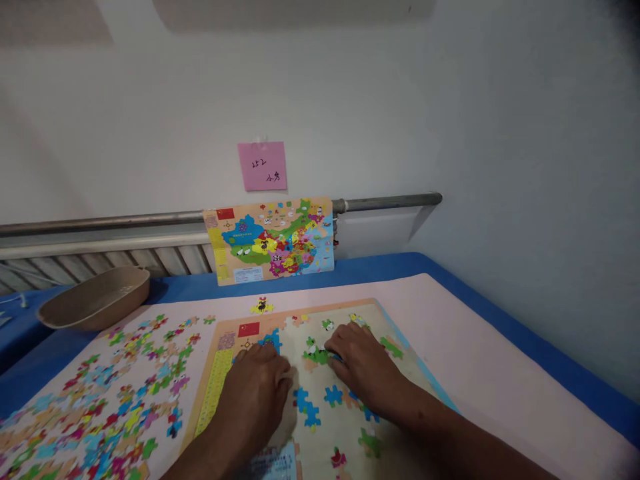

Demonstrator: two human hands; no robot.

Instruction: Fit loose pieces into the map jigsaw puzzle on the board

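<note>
Head view puts both my hands low on the puzzle board (400, 333). My left hand (260, 390) lies palm down on the board with fingers curled loosely together, knuckles just below a blue piece (271, 340) already set in; I cannot tell whether it pinches anything. My right hand (363, 363) rests flat, fingers stretched left, fingertips touching a green piece (315, 353) near the board's middle. Blue pieces (307, 407) lie between my wrists. To the left, loose pieces (115, 393) are spread thickly over the pink mat (475, 347) on the blue bench (380, 267). Beyond them sits a tan bowl (95, 300). Against the wall leans the reference map (273, 240), a pink note (262, 165) stuck above it.
</note>
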